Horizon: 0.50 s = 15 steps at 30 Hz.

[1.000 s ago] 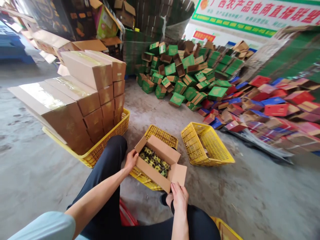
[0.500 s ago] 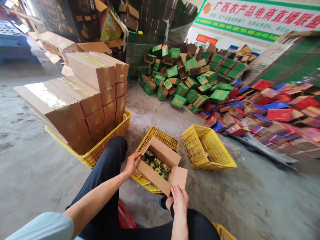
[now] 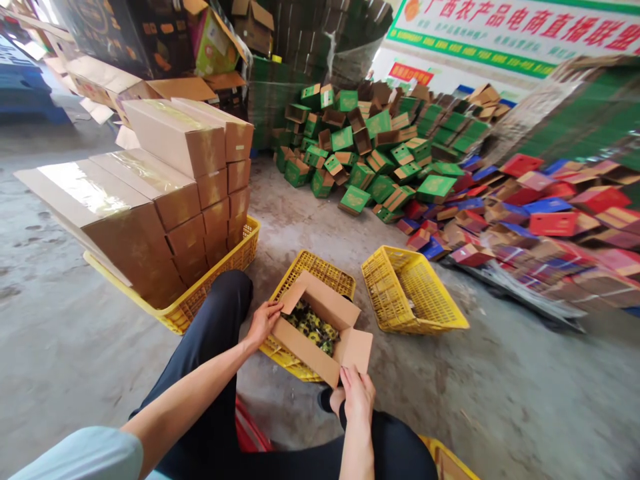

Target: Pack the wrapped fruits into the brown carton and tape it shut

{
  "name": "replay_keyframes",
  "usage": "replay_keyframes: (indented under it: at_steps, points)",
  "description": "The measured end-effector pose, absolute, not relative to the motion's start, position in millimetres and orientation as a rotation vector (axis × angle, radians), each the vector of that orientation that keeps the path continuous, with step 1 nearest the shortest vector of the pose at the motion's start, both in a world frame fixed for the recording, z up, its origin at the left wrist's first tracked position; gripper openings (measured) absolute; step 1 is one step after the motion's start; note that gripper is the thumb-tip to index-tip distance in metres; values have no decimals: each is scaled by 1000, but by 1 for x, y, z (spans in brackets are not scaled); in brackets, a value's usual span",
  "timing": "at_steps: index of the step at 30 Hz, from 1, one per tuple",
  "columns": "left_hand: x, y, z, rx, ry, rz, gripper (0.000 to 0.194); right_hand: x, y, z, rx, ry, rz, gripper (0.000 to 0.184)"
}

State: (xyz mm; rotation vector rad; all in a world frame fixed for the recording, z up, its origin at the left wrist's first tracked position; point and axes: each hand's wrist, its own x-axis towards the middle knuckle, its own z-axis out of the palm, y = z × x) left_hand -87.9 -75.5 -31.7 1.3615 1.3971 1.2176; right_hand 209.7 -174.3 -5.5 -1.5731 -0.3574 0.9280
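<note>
A person sits with legs apart, and the open cardboard box [image 3: 306, 350] is in front, between the knees. It rests on a yellow basket [image 3: 316, 261], maybe so that it is higher up and easy to reach. The left hand [image 3: 263, 325] pinches the end flap on the left, near the corner, and that flap leans in over the box. The right hand [image 3: 358, 393] pinches the near corner at the other end, where the long side flap meets the end flap. With one hand at each end, the box probably cannot slide or tip. Inside lie many small yellow and dark things [image 3: 313, 325], packed close; they are too small to name for sure.

By the left knee, taped boxes [image 3: 150, 180] stand in a pile in a big basket [image 3: 217, 280], perhaps so they do not fall over. Another basket [image 3: 383, 293] sits apart on the right. Farther back, green boxes [image 3: 353, 177] and red and blue boxes [image 3: 553, 223] lie in messy heaps, out of the way of the hands.
</note>
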Motion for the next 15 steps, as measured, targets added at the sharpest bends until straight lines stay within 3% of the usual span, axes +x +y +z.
replay_keyframes:
  at_steps: [15]
  points:
    - [-90, -75, -34, 1389, 1409, 1183, 29, 198, -173, 2, -1640, -503, 816, 61]
